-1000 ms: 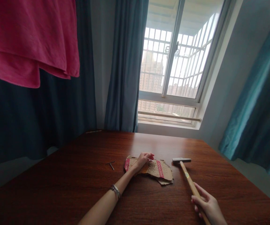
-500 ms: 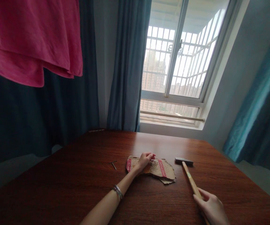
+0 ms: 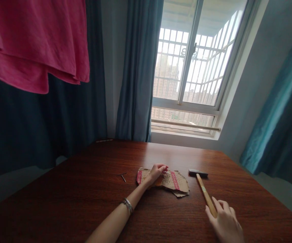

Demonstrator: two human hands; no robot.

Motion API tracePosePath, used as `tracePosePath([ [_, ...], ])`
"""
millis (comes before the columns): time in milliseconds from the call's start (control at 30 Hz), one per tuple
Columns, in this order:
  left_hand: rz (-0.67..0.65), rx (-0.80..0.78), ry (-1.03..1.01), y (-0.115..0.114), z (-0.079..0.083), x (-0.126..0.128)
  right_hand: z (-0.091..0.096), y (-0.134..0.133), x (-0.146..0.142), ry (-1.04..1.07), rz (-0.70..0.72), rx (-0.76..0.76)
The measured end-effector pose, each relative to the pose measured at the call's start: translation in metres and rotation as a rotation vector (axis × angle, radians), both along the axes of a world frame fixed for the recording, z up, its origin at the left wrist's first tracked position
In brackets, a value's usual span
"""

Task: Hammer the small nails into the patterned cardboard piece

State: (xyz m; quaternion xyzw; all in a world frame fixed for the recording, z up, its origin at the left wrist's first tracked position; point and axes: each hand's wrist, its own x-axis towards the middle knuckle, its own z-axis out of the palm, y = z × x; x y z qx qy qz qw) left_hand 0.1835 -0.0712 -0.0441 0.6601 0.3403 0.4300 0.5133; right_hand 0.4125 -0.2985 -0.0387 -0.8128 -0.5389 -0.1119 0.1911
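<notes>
My left hand [image 3: 157, 172] rests over a piece of perforated cardboard [image 3: 180, 184] with pink printed bands, its fingertips pinched together. Whatever is in that pinch is too small to make out. Beside the fingertips, a cluster of thin nails [image 3: 166, 174] stands up from the cardboard. A hammer [image 3: 204, 190] with a wooden handle lies on the table to the right, its dark head pointing away from me. My right hand [image 3: 225, 217] is round the handle's near end, thumb on one side and fingers loosely on the other; the palm hides the handle's tip.
Loose nails [image 3: 123, 177] lie on the brown wooden table [image 3: 72, 202], left of the cardboard. Behind the table are a blue curtain [image 3: 137, 84] and a barred window [image 3: 186, 74]. A pink cloth [image 3: 37, 44] hangs at the upper left.
My right hand has turned more palm-down over the handle, and its fingers have loosened and stretched. The hammer stays on the table. My left hand and the cardboard look unchanged.
</notes>
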Motion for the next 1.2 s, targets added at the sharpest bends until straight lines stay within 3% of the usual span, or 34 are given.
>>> tracePosePath([
  [133, -0.029, -0.035, -0.068, -0.005, 0.007, -0.003, 0.012, 0.019, -0.022, 0.053, 0.194, 0.187],
  [300, -0.099, -0.126, -0.229, -0.008, 0.008, -0.007, 0.034, 0.057, -0.056, 0.167, 0.343, 0.173],
  [400, -0.114, -0.136, -0.275, -0.008, 0.009, -0.009, 0.035, 0.087, -0.065, 0.185, 0.333, 0.162],
  [533, -0.108, -0.112, -0.296, -0.006, 0.019, -0.016, 0.024, 0.118, -0.066, 0.214, 0.276, 0.156],
  [800, -0.010, -0.054, -0.266, 0.001, 0.057, -0.031, 0.004, 0.120, -0.064, 0.233, 0.227, 0.144],
  [900, -0.010, 0.019, -0.134, -0.002, 0.071, -0.046, 0.001, 0.119, -0.064, 0.237, 0.214, 0.123],
  [1000, -0.039, 0.158, 0.155, -0.003, 0.078, -0.073, -0.003, 0.121, -0.065, 0.235, 0.198, 0.099],
  [1133, 0.117, 0.349, 0.579, 0.002, 0.078, -0.124, -0.008, 0.124, -0.065, 0.214, 0.170, 0.070],
  [1200, 0.169, 0.365, 0.743, 0.004, 0.077, -0.151, -0.010, 0.125, -0.064, 0.202, 0.154, 0.061],
])
